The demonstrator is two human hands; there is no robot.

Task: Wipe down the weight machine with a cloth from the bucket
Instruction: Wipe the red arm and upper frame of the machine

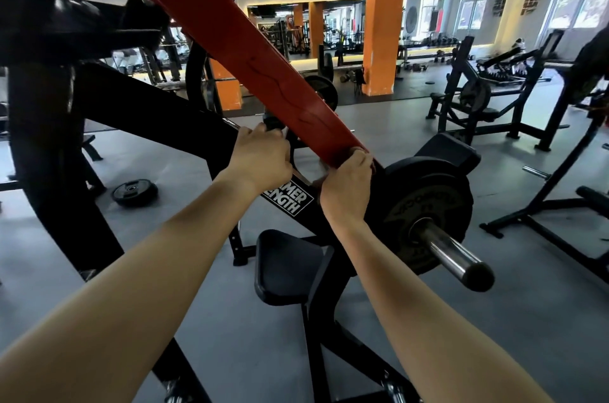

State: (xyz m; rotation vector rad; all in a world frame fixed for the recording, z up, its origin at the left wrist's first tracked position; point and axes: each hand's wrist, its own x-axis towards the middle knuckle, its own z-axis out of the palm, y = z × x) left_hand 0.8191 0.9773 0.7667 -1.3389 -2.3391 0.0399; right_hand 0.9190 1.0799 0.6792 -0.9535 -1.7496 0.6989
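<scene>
left hand [260,157] gripping, right hand [346,186] gripping

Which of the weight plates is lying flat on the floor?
The small black plate on the grey floor at far left. The big plate by the right hand stands upright on a chrome sleeve.

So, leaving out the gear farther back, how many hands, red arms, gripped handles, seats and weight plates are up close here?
Hands: 2 (left hand, right hand)
Red arm: 1
Handle, gripped by the left hand: 1
Seat: 1
Weight plates up close: 2 (plate on the sleeve, plate on the floor)
Total: 7
</scene>
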